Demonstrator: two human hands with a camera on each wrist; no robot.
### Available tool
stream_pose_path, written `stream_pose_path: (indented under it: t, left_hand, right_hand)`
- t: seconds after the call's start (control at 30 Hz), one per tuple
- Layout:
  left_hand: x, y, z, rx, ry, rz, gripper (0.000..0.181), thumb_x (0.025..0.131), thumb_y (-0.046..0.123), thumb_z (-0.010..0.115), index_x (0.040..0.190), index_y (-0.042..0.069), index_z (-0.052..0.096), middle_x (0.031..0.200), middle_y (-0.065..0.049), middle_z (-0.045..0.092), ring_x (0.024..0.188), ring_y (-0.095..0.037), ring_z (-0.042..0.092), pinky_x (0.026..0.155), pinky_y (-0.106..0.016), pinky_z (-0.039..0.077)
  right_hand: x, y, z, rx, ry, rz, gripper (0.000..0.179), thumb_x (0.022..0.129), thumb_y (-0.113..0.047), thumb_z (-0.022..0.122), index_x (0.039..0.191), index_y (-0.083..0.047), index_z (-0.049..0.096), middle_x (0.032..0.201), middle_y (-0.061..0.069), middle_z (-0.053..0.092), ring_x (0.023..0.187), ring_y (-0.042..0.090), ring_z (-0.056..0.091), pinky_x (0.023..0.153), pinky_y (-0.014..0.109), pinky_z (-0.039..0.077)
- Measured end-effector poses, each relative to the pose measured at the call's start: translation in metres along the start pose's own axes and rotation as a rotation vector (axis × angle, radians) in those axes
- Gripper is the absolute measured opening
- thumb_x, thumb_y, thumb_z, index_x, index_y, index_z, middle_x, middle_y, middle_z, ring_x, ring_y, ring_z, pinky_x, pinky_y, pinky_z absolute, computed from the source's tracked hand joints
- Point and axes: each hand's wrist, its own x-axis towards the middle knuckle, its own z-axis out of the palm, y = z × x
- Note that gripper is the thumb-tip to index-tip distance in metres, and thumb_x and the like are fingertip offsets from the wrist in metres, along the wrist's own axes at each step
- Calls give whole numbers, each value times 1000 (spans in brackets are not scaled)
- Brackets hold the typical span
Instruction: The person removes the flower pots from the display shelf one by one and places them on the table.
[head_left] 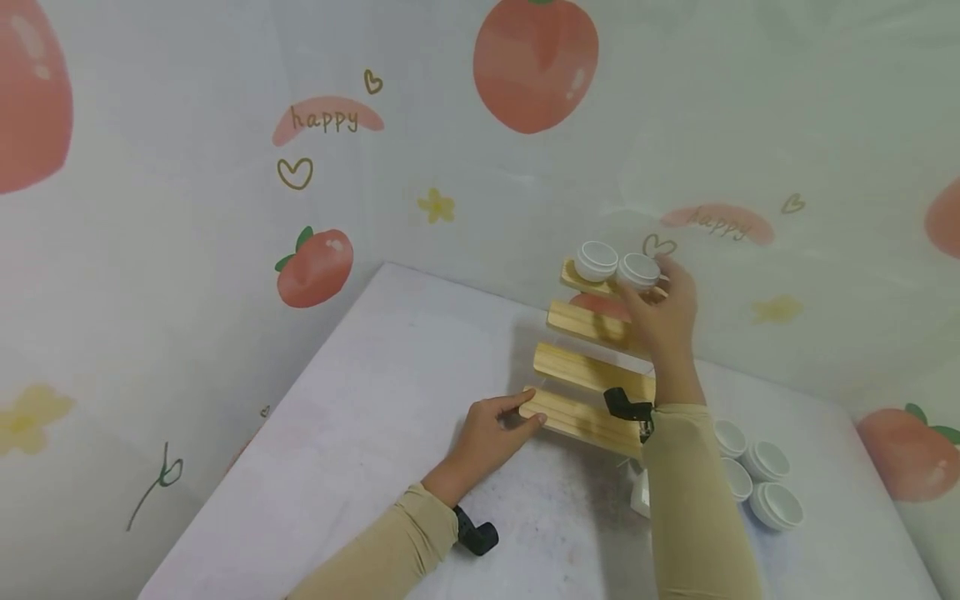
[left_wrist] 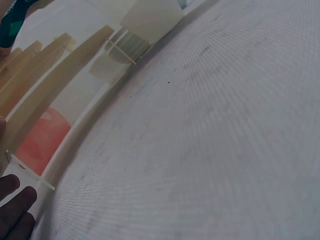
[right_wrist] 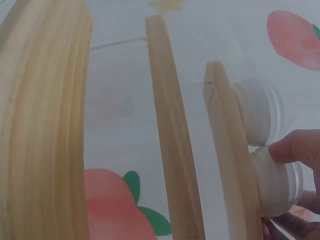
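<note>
A wooden stepped rack with several pale slats stands on the table. My left hand (head_left: 483, 433) pinches the left end of its lowest slat (head_left: 581, 418), thumb in front and a finger on top. Up at the top slat (head_left: 572, 273), my right hand (head_left: 669, 321) grips a small white cup (head_left: 640, 272) between thumb and fingers. In the right wrist view this cup (right_wrist: 272, 182) sits against the slat (right_wrist: 227, 135), right beside another white cup (right_wrist: 257, 112). My right forearm hides the right ends of the lower slats.
Several more white cups (head_left: 777, 506) stand grouped on the table right of my right forearm. A white block-like object (head_left: 640, 494) shows partly behind that sleeve. Behind the table (head_left: 420, 375) hangs a pale wall covering printed with red fruit (head_left: 536, 67).
</note>
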Motion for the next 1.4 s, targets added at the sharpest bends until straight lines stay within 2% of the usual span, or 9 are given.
stream_pose_path:
  t: [0.3,0.7,0.97,1.2,1.4]
  left_hand:
    - [1,-2,1,-2,-6,-7,50,97,36,81,143,19,68,146,7,66,144,-16,55,121,-44,46]
    - [0,-1,1,-8,-7,-3,51,97,38,80,143,21,68,148,3,65,145,-18,55,120,-47,46]
    - [0,-1,1,-1,-4,-6,51,97,37,80,143,20,68,147,6,66,144,-16,56,116,-44,49]
    - [0,-2,2,-7,-1,-5,51,96,37,81,143,20,69,147,3,66,143,-16,56,117,-45,48]
    - [0,-1,2,4,9,-3,50,96,36,81,142,19,69,146,0,66,142,-17,57,118,-46,48]
  right_hand:
    - [-2,-2,0,-30,2,-8,70,93,-19,78,155,-1,50,150,22,48,131,34,58,113,43,54]
    - [-2,-3,-1,-28,3,-1,70,92,-19,80,153,0,52,147,21,49,129,32,59,113,38,54]
    - [-4,-3,-3,-8,3,18,70,91,-15,81,153,-2,53,146,19,50,127,27,58,112,35,55]
    - [-10,1,-8,56,13,27,69,87,-12,86,149,-3,56,142,9,51,121,15,56,109,35,57]
    - [-15,0,-14,41,28,13,68,87,-13,87,147,-4,58,147,10,53,127,22,57,108,34,57]
